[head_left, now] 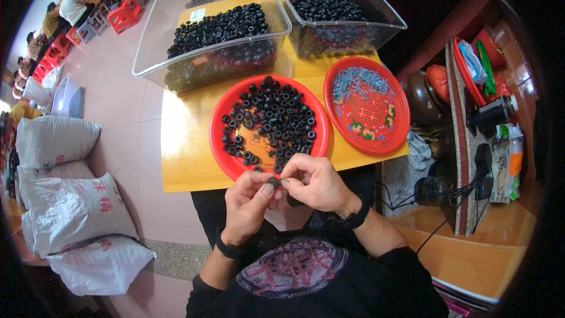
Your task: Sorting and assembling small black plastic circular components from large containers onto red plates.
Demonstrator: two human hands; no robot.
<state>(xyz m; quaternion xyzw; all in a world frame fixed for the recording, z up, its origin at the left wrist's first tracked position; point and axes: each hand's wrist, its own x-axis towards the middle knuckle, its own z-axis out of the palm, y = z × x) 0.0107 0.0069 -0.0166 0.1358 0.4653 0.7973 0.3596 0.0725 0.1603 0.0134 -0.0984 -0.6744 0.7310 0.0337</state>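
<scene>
Just in front of the near rim of a round red tray (219, 152), my two hands meet. My left hand (248, 205) is closed on a small black ring-shaped piece (273, 182), held between thumb and fingers. My right hand (318, 184) pinches close beside that piece; what its fingertips hold is too small to make out. Many more black ring-shaped pieces (276, 109) lie loose in the red tray, some with their holes facing up. To the right, a second red tray (402, 123) has small bluish bits (360, 84) piled along its far side.
Two clear plastic bins, the left one (147, 62) and the right one (385, 23), hold black pieces behind the trays on the yellow table (182, 168). White sacks (88, 209) lie on the floor at left. A cluttered shelf (456, 141) stands at right. People sit far left.
</scene>
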